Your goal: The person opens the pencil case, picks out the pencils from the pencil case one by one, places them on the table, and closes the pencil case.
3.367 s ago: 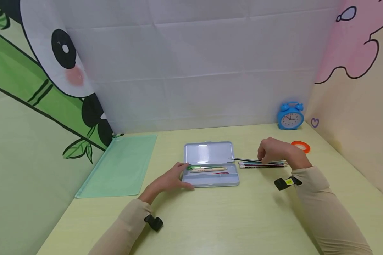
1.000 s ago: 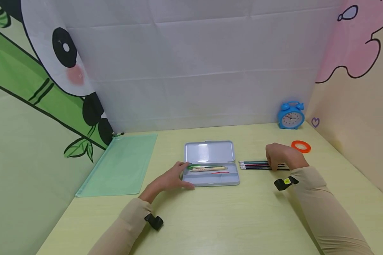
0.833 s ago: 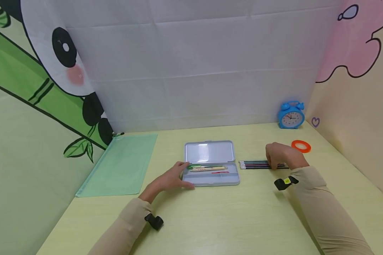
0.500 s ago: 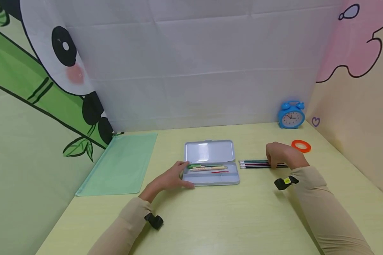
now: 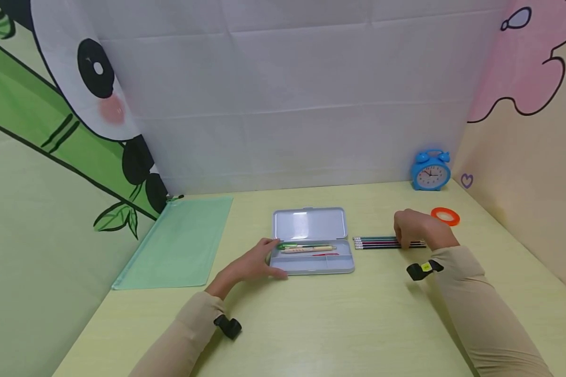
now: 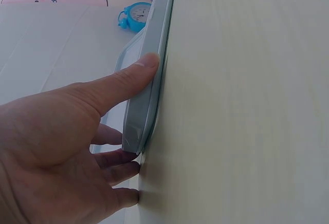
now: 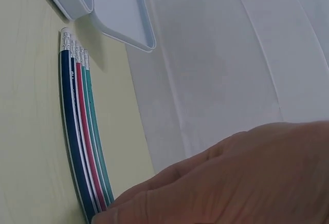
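My left hand [image 5: 252, 262] holds the left end of an open grey-blue pencil case [image 5: 311, 266]. In the left wrist view its thumb [image 6: 123, 82] lies on the case's front wall, and the other fingers bend round the end. A green pen [image 5: 306, 245], a cream pen [image 5: 306, 250] and a thin red item [image 5: 325, 254] lie inside. Right of the case, several pencils [image 5: 374, 242] lie side by side, dark blue, red and teal, eraser ends toward the case. My right hand [image 5: 414, 228] grips them near their far end, fingers pointing down; its fingertips are mostly hidden.
Behind the right hand lies an orange tape roll [image 5: 445, 215]. A blue alarm clock [image 5: 431, 170] stands in the back right corner. At the left is a pale green zip pouch [image 5: 176, 246]. A white cloth backdrop [image 5: 287, 131] borders the table's back.
About three seconds ago my right hand held one pencil slanted above the others; now it lies in the row. The pencils sit closer together. My left hand has stayed put.
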Demonstrator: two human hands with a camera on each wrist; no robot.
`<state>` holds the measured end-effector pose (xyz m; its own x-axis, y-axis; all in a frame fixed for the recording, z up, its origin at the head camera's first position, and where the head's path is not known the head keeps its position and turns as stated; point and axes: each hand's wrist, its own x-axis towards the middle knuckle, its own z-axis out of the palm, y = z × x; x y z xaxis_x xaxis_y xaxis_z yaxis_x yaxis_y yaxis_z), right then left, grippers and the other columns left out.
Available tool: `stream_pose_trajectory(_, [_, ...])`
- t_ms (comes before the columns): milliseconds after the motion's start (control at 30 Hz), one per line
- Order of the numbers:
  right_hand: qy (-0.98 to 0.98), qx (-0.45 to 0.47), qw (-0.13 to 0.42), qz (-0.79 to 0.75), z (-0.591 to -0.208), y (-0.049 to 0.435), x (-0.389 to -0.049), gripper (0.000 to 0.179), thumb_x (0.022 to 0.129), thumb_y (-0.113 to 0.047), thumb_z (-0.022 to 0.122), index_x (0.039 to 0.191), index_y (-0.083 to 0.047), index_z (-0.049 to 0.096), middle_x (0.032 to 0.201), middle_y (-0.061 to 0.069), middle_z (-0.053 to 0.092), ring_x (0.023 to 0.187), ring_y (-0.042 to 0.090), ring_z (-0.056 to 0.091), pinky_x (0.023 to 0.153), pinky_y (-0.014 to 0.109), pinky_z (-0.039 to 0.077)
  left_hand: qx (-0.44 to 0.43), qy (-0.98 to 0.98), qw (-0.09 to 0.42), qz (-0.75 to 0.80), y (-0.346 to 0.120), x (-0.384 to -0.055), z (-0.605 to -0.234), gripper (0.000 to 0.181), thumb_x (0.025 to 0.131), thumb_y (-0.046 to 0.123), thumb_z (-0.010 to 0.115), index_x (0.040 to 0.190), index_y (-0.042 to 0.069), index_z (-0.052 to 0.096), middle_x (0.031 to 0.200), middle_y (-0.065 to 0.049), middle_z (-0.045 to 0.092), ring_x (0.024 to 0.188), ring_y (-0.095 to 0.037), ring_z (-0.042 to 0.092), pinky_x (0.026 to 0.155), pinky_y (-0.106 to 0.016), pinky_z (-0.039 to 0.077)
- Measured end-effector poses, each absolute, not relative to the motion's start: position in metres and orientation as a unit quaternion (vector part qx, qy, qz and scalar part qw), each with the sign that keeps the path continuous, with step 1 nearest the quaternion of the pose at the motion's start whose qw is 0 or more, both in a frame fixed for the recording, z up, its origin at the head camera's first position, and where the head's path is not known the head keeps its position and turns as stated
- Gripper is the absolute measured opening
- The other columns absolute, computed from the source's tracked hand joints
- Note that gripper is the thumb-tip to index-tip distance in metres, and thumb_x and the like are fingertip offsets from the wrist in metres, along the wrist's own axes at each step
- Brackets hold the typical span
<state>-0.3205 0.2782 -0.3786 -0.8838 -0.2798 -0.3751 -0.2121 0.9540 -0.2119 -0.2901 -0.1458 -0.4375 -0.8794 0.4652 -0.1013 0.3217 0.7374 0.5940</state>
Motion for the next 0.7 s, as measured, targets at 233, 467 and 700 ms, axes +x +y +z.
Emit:
stream_pose_trajectory(233, [0.965, -0.142, 0.193, -0.106, -0.375, 0.279, -0.32, 0.011, 0.083, 0.003, 0.074, 0.089, -0.005, 0.072, 0.082, 0.004, 0.063, 0.076, 0.023, 0.056, 0.071, 0.033, 0.054, 0.211, 0.926, 0.122, 0.288, -0.146, -0.29, -0.438, 0.103, 0.079, 0.043, 0.085, 0.158, 0.009, 0.029, 0.154, -0.017, 0.032, 0.135, -0.032, 0.04, 0.11, -0.051, 0.037])
stream_pose_trajectory(467, [0.961, -0.175, 0.152, -0.148, -0.375, 0.276, -0.321, 0.006, 0.087, 0.0, 0.073, 0.089, -0.005, 0.071, 0.081, 0.003, 0.062, 0.076, 0.022, 0.055, 0.071, 0.032, 0.053, 0.208, 0.927, 0.122, 0.289, -0.146, -0.289, -0.437, 0.104, 0.079, 0.043, 0.085, 0.159, 0.01, 0.028, 0.156, -0.017, 0.031, 0.137, -0.032, 0.038, 0.112, -0.05, 0.035])
stream_pose_trajectory(700, [0.958, -0.191, 0.091, -0.194, -0.379, 0.263, -0.32, 0.002, 0.09, -0.004, 0.071, 0.09, -0.003, 0.069, 0.082, 0.003, 0.062, 0.077, 0.022, 0.055, 0.073, 0.033, 0.052, 0.215, 0.925, 0.122, 0.288, -0.147, -0.29, -0.438, 0.105, 0.079, 0.043, 0.085, 0.159, 0.009, 0.027, 0.155, -0.018, 0.032, 0.136, -0.032, 0.039, 0.111, -0.049, 0.036])
